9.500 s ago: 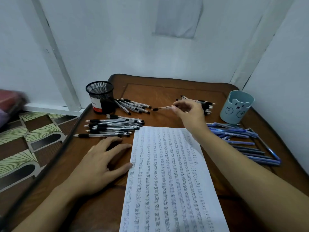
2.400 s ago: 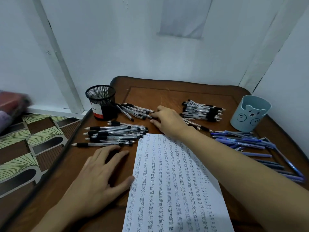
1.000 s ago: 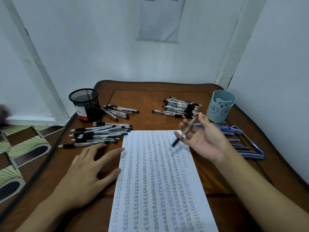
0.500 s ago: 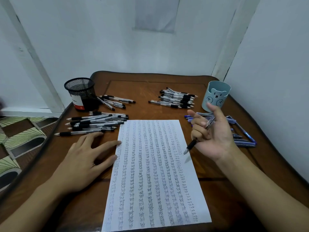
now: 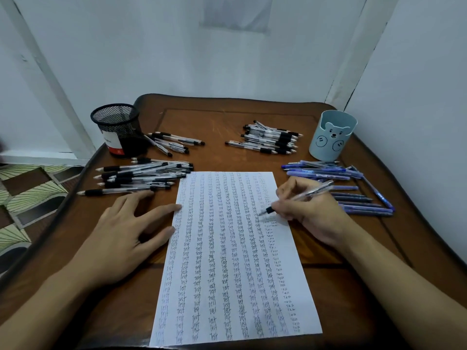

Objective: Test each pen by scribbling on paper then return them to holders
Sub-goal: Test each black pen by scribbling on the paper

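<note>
A brown wooden bench [image 5: 227, 117] with a raised, curved rim is set into a corner of pale walls [image 5: 151, 46]. A pale sheet [image 5: 236, 13] is fixed to the back wall. Left of the bench, a slanting white batten [image 5: 50, 79] and a floor [image 5: 32, 188] patterned in green, brown and cream are seen.

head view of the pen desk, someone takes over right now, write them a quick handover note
Left hand lies flat on the table, fingertips at the paper's left edge.
Right hand holds a pen, tip at the paper's rightmost column.
Mesh holder and bear holder: no pens stick out.
Black-grip pens lie in piles at left and back; blue pens at right.
Done: paper nearly full of "test" columns.
Left: finish testing, return every pen to holders.
</note>
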Tool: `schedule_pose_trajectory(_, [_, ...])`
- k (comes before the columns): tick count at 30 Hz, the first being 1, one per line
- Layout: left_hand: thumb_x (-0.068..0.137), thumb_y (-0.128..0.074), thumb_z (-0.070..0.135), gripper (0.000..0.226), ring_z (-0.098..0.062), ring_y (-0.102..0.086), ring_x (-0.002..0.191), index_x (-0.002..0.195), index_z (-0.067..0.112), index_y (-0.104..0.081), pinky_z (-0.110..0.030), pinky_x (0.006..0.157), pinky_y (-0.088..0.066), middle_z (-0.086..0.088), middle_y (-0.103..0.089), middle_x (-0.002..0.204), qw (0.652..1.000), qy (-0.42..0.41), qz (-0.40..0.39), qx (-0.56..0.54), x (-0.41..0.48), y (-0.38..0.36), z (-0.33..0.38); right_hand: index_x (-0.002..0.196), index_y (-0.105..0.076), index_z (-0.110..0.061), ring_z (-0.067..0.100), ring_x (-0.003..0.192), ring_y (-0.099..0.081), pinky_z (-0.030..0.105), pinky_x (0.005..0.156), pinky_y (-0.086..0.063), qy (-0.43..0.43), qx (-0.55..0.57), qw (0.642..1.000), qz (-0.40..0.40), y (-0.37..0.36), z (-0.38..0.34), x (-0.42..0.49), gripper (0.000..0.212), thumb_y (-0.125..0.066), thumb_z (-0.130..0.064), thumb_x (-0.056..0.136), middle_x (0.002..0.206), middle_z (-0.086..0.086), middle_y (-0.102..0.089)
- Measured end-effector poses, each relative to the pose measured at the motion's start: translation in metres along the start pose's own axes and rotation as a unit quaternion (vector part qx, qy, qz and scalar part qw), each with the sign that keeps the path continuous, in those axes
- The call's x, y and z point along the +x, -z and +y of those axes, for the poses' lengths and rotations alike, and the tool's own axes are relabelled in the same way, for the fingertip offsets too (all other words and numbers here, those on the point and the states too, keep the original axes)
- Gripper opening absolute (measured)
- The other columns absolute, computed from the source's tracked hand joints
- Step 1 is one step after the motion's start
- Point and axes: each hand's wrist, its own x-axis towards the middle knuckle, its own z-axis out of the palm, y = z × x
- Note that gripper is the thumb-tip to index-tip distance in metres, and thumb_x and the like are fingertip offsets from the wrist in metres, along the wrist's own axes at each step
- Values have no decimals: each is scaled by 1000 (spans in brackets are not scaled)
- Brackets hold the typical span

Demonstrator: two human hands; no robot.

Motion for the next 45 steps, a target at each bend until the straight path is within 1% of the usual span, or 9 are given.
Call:
schedule_pose_trajectory(3, [84,-15,87,61,-14,-17,149,142,71,-27,-46,118,-26,13,-23,159,1000,-3,0,0,0,0,0,77,-55,-4,25,64,-47,26,56,-42,44,-96,994,-7,1,8,1,24,-67,16,83,81,23,-53])
schedule_pose_trajectory(6, [87,-16,86,59,-12,-17,149,143,70,-26,-48,118,-27,22,-23,160,1000,-14,2,5,0,0,-2,85,-62,5,38,63,-58,34,61,-52,55,-89,994,-34,5,5,-2,15,-58,19,88,83,35,-57])
schedule_pose_trajectory(11, [90,-17,84,59,-9,-14,151,145,67,-27,-48,117,-25,30,-18,162,1000,-23,1,4,0,-2,-2,79,-70,-11,35,85,-70,43,80,-57,59,-182,976,-105,12,3,-6,26,-74,15,80,90,16,-68])
schedule_pose_trajectory(13, [90,-16,84,60,-10,-14,151,146,66,-27,-49,117,-26,29,-19,162,1000,-22,0,2,0,-2,-3,75,-67,-17,37,82,-66,44,76,-53,54,-211,971,-93,12,7,-2,31,-79,11,77,85,14,-68])
schedule_pose_trajectory(15, [90,-15,84,61,-11,-15,151,146,66,-27,-50,116,-28,28,-21,162,1000,-22,0,0,0,-2,-3,77,-66,-9,41,71,-63,40,66,-50,31,-209,974,-85,14,8,0,24,-77,12,78,80,17,-66])
schedule_pose_trajectory(18, [89,-14,85,62,-11,-14,151,146,66,-26,-51,116,-29,27,-22,162,1000,-23,-1,1,1,-2,-2,78,-64,0,24,57,-64,26,57,-50,2,-201,976,-88,15,3,-1,19,-75,16,79,75,12,-66])
schedule_pose_trajectory(31, [90,-15,84,61,-12,-14,151,146,64,-29,-50,117,-27,26,-22,162,1000,-24,4,-5,-1,-2,-1,60,-64,-16,13,63,-61,24,58,-46,26,-234,969,-69,11,7,0,37,-81,15,72,70,3,-65])
schedule_pose_trajectory(35, [90,-15,84,61,-12,-15,151,146,64,-29,-50,117,-27,26,-22,162,1000,-25,3,-5,-1,-2,0,63,-62,-7,22,54,-63,25,53,-49,20,-203,976,-78,14,6,1,32,-79,18,73,69,10,-65])
schedule_pose_trajectory(45, [88,-16,84,61,-12,-15,151,145,65,-30,-50,115,-28,27,-21,162,1000,-24,2,0,0,-1,0,61,-59,-10,15,53,-61,23,51,-48,22,-213,974,-75,14,7,1,36,-76,19,74,72,11,-65])
